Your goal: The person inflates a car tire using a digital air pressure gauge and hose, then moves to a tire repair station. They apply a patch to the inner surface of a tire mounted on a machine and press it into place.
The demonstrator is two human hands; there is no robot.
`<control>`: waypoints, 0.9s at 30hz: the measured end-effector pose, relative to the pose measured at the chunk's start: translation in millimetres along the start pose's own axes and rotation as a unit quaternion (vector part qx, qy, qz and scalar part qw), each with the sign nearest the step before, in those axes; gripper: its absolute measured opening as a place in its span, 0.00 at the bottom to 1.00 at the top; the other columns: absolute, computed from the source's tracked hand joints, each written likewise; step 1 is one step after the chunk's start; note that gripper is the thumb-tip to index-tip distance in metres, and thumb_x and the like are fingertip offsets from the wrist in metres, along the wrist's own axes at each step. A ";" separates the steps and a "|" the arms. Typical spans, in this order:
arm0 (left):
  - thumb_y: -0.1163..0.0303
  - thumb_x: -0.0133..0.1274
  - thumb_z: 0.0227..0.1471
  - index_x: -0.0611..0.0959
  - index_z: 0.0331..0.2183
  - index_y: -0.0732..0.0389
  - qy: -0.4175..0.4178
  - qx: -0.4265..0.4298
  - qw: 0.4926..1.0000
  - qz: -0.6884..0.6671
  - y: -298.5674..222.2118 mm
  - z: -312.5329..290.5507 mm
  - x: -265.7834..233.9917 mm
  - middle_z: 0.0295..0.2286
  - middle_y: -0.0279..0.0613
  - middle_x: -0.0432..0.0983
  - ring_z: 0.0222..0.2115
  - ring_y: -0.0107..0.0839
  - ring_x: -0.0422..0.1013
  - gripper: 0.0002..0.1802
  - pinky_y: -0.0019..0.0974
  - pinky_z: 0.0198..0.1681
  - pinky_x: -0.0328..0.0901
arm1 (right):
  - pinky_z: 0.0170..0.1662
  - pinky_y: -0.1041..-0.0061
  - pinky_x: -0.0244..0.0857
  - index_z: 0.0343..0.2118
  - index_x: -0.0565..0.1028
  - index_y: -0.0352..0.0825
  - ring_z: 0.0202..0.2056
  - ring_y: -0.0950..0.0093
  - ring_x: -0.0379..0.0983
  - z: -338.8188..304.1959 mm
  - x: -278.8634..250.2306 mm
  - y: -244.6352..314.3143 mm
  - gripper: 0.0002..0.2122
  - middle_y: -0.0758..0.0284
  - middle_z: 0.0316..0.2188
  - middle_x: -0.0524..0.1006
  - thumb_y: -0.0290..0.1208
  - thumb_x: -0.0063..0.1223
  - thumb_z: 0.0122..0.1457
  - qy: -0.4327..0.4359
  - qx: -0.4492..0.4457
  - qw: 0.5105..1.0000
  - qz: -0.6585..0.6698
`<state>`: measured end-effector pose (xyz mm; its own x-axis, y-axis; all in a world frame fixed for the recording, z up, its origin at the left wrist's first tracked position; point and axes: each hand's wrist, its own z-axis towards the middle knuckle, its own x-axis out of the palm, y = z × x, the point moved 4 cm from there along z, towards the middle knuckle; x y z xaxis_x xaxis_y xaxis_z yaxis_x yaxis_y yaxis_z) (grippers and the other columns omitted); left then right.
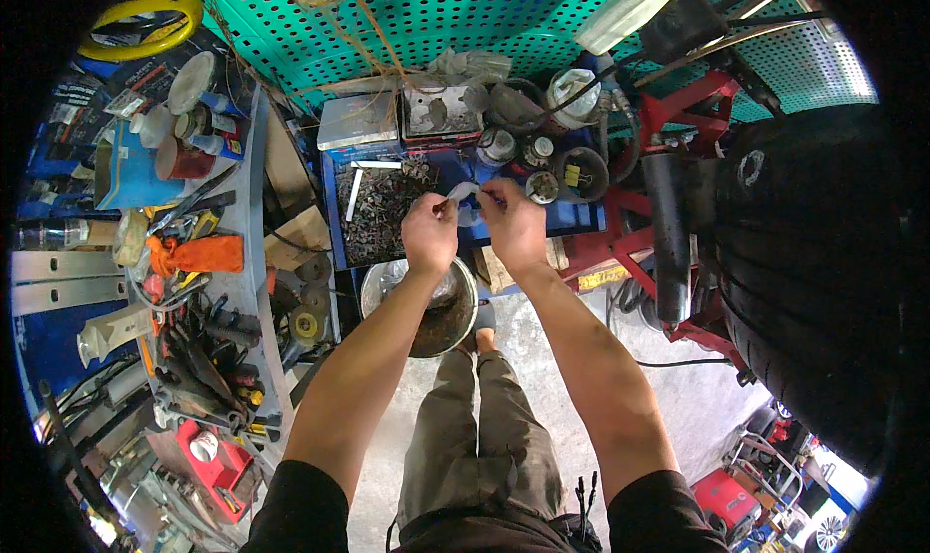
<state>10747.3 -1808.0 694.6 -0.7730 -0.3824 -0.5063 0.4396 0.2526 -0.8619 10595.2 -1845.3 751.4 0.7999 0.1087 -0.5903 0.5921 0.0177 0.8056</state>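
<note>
My left hand [430, 231] and my right hand [513, 226] are raised side by side, and both pinch a small pale strip [463, 192] stretched between their fingertips. They hover over a blue tray [380, 209] filled with several small dark metal parts. Just below my hands a round metal bowl [438, 311] holds dark, dirty liquid. My legs in grey trousers [480, 437] show beneath it.
A cluttered grey shelf [254, 262] on the left carries hand tools, an orange rag [199, 255] and cans. A large black tyre [814, 272] fills the right, beside a red machine frame [678, 117]. A green perforated wall [455, 15] stands behind. Jars and tins [538, 161] sit at the tray's far edge.
</note>
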 end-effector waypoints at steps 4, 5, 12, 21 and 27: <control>0.66 0.63 0.52 0.84 0.32 0.62 0.002 -0.019 0.999 0.027 6.7 -3.9 -4.3 0.27 0.50 0.80 0.29 0.48 0.78 0.10 0.43 0.34 0.71 | 0.41 0.76 0.76 0.43 0.75 0.29 0.34 0.76 0.81 -24.4 -12.4 -10.5 0.05 0.63 0.34 0.80 0.21 0.53 0.66 -0.024 0.148 0.959 0.240; 0.66 0.63 0.52 0.84 0.32 0.63 -0.004 -0.017 1.000 0.020 6.0 -5.1 -6.4 0.27 0.50 0.80 0.29 0.48 0.78 0.10 0.43 0.35 0.71 | 0.42 0.75 0.77 0.43 0.75 0.28 0.35 0.75 0.81 -32.9 -17.4 -12.0 0.05 0.64 0.35 0.80 0.20 0.52 0.66 -0.022 0.169 0.947 0.271; 0.70 0.62 0.52 0.84 0.36 0.58 -0.046 0.027 0.998 0.016 -31.1 -27.0 -20.5 0.31 0.45 0.80 0.33 0.44 0.78 0.08 0.42 0.36 0.71 | 0.44 0.73 0.77 0.43 0.76 0.33 0.38 0.75 0.78 -70.8 -42.1 -27.7 0.07 0.68 0.36 0.79 0.26 0.60 0.64 0.008 0.287 0.852 0.437; 0.67 0.58 0.54 0.62 0.65 0.55 0.328 0.064 0.930 0.151 -33.1 -34.3 29.1 0.46 0.52 0.78 0.47 0.51 0.75 0.39 0.49 0.50 0.69 | 0.44 0.75 0.74 0.43 0.76 0.34 0.36 0.76 0.78 -97.6 -39.3 -37.4 0.08 0.69 0.35 0.79 0.30 0.59 0.64 0.001 0.331 0.834 0.441; 0.66 0.60 0.52 0.54 0.69 0.55 0.251 -0.059 0.961 0.103 -0.5 -4.5 46.2 0.58 0.53 0.68 0.55 0.53 0.70 0.48 0.49 0.58 0.66 | 0.44 0.73 0.74 0.44 0.76 0.33 0.37 0.76 0.78 -135.0 -65.6 -28.6 0.10 0.67 0.36 0.79 0.32 0.58 0.64 0.011 0.346 0.840 0.418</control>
<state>10709.2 -1821.8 671.8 -0.8120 0.1549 -0.5627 0.5738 0.3881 -0.7212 10512.6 -1718.8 773.8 0.9671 -0.1861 0.1735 -0.2537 -0.6543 0.7124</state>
